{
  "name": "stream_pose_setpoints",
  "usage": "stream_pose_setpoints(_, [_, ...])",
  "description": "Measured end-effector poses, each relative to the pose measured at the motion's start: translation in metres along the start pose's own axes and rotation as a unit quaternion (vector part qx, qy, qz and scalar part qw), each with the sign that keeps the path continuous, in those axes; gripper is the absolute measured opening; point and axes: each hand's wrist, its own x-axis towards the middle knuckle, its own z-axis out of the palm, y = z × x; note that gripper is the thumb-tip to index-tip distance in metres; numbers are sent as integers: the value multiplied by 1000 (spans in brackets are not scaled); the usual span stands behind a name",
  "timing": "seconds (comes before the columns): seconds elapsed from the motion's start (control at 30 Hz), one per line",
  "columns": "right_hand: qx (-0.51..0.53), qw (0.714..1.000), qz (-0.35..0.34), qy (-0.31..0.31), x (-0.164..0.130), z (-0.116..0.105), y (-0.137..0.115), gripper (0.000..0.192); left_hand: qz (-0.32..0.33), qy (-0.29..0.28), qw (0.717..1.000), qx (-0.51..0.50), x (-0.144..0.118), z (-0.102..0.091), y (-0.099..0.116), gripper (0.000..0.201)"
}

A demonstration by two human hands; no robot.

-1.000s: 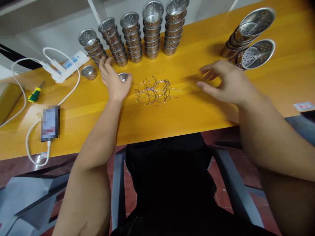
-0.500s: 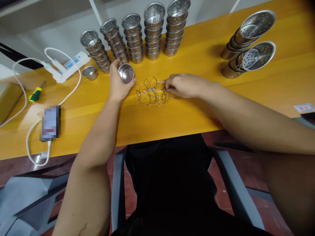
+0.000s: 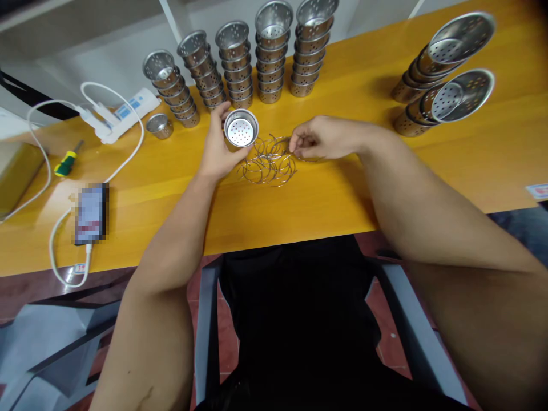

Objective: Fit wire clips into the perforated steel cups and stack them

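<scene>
My left hand (image 3: 218,153) grips a small perforated steel cup (image 3: 241,129), tilted so its open mouth faces me, just above the yellow table (image 3: 299,200). A heap of thin wire rings (image 3: 269,162) lies on the table right of that hand. My right hand (image 3: 322,138) rests at the right edge of the heap, fingers pinched together on a wire ring; the ring itself is barely visible between the fingertips.
Several stacks of the same steel cups (image 3: 265,57) stand along the back. Two stacks of wider cups (image 3: 445,74) lie on their sides at the right. A single cup (image 3: 159,125), power strip (image 3: 122,114), screwdriver (image 3: 65,164) and phone (image 3: 91,213) sit at the left.
My left hand picked the cup off the table, lifted it and turned its mouth toward me. My right hand swept in from the right to the wire rings and pinched at them.
</scene>
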Motion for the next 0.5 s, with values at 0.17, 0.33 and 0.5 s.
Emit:
stream_pose_setpoints(0.17, [51,999,-12,14,-5,-10,15,27,-14,23,1000,6,1,2,22,116])
stream_pose_setpoints(0.33, [166,979,-50,105,7,-7,30,18,-84,44,995,30,0,2,58,110])
stream_pose_setpoints(0.5, [292,937,-124,147,18,11,29,35,-68,32,997,28,-3,0,65,113])
